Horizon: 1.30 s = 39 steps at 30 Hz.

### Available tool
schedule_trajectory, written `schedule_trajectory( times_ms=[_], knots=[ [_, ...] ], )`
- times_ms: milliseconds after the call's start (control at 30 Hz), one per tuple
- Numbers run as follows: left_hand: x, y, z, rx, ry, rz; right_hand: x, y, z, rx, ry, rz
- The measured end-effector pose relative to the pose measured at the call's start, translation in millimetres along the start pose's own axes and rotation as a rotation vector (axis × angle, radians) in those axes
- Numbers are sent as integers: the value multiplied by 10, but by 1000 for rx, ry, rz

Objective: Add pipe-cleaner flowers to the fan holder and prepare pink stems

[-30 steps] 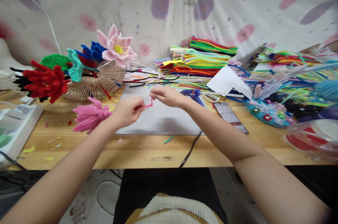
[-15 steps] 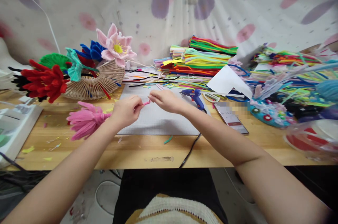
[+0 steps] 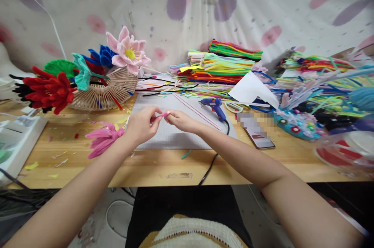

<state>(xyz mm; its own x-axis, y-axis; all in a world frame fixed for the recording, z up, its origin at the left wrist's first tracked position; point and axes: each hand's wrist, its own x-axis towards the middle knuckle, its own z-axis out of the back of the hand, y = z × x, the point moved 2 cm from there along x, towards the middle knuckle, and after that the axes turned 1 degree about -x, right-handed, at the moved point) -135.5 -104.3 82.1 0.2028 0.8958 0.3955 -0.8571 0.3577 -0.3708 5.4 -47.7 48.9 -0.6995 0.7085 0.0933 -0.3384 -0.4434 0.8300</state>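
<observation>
A pink fuzzy pipe-cleaner flower (image 3: 103,139) lies sideways, its petals pointing left, partly behind my left wrist. My left hand (image 3: 142,125) is closed round its stem, pinching near the end with thumb and fingertips. A short pink piece of stem (image 3: 161,115) shows between the two hands. At that tip my right hand (image 3: 181,121) is closed, thumb and fingers pinching it. Both hands are just above the grey mat (image 3: 175,139). To the right, pale pink pipe cleaners (image 3: 198,112) lie slantwise on the mat.
A blue glue gun (image 3: 214,107) with a black cord stands right of my right hand, beside a phone (image 3: 258,133). Bundled pipe cleaners (image 3: 228,63) are stacked behind. At left stand a red flower (image 3: 51,90) and a wooden fan (image 3: 117,90). Scraps litter the wooden table (image 3: 117,172).
My right hand has moved down slightly, its fingers now curled on the stem's tip. The pink flower has turned and shifted right. Pale pink pipe cleaners now show more fully.
</observation>
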Motion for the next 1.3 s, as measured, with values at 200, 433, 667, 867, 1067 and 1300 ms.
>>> schedule_trajectory(
  times_ms=[200,433,667,867,1067,1300],
  knots=[
    [52,-51,-52,-231,19,96,1,65,14,-128,1,-31],
    [88,42,-113,-220,-54,215,-113,136,37,-250,-29,37],
    [117,55,-166,-290,76,221,-103,337,329,-500,-5,144],
    [101,-37,-104,-263,72,139,118,157,430,-389,16,186],
    [58,-28,-97,-177,-8,146,18,-15,183,-29,53,93],
    [78,-55,-135,-69,-63,118,-143,145,91,-247,-115,82]
  ],
)
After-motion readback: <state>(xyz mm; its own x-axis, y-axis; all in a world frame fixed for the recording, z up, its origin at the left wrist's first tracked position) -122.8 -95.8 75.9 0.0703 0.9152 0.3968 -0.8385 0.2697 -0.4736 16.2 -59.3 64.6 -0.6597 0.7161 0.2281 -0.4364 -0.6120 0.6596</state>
